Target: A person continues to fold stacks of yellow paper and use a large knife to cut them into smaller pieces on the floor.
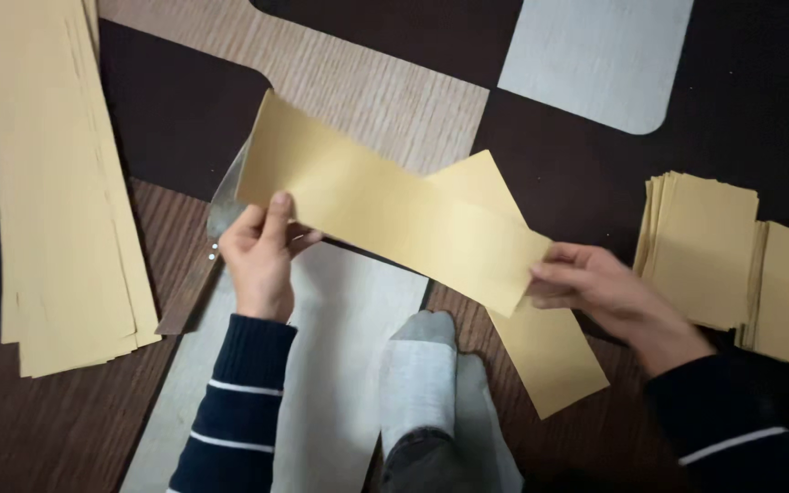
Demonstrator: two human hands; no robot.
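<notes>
Pinching a thin, floppy tan paper strip [385,205] by its ends, left hand [257,256] and right hand [595,297] each keep a closed grip; light, easily creased.

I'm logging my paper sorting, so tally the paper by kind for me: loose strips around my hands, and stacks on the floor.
Loose yellow strips: 2, one held by the left hand and right hand, one lying beneath it
Stacks of long sheets: 1
Stacks of short pieces: 2
Total: 5

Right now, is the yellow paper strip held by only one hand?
No. The left hand pinches one end of the yellow paper strip and the right hand the other.
</notes>
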